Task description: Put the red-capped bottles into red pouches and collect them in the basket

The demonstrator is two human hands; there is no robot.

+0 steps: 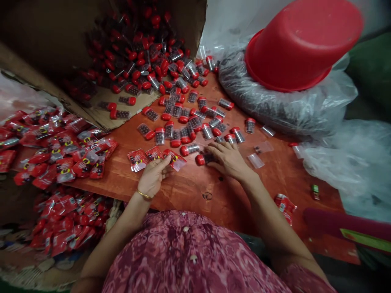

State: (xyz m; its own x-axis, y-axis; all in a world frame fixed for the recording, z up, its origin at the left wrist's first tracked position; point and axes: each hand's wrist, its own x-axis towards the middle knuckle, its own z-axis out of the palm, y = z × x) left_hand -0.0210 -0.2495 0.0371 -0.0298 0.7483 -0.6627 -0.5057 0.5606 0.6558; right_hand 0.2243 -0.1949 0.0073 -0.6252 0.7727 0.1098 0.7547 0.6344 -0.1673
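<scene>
My left hand [154,175], with a gold bangle at the wrist, pinches a small red printed packet [176,159] between thumb and fingers. Two similar red packets [138,160] lie on the table just beyond and left of it. My right hand [227,160] curls its fingers around a small clear bottle with a red cap [200,159], filled with dark balls; the fingers hide most of it. Another such bottle [190,149] lies on its side close by. Several more red-capped bottles [183,132] are scattered beyond both hands.
A tipped cardboard box [195,24] spills bottles at the back. Finished-looking red packets [65,150] pile up at left. A red tub [293,49] sits on a plastic bag of dark balls [262,106]. Loose clear tubes [255,160] and crumpled plastic [324,167] lie at right.
</scene>
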